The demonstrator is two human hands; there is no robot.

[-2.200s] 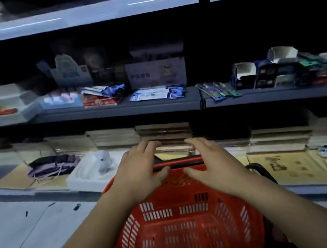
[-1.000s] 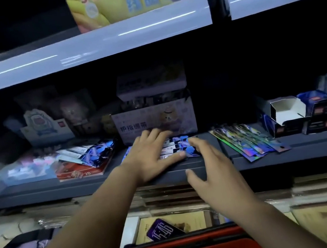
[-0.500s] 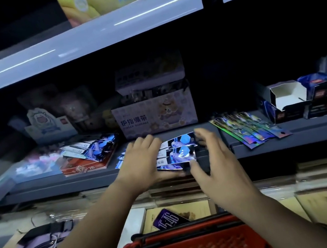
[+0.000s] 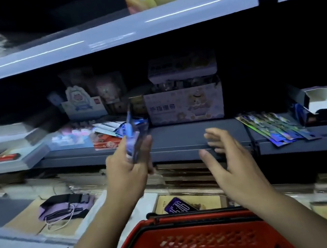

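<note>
My left hand grips a blurred blue packet upright, fingers curled round its lower end. It is held just above the shelf's front edge, left of the cartoon box. My right hand hangs near that same edge, fingers wide and straight, holding nothing, with the red basket below both.
</note>
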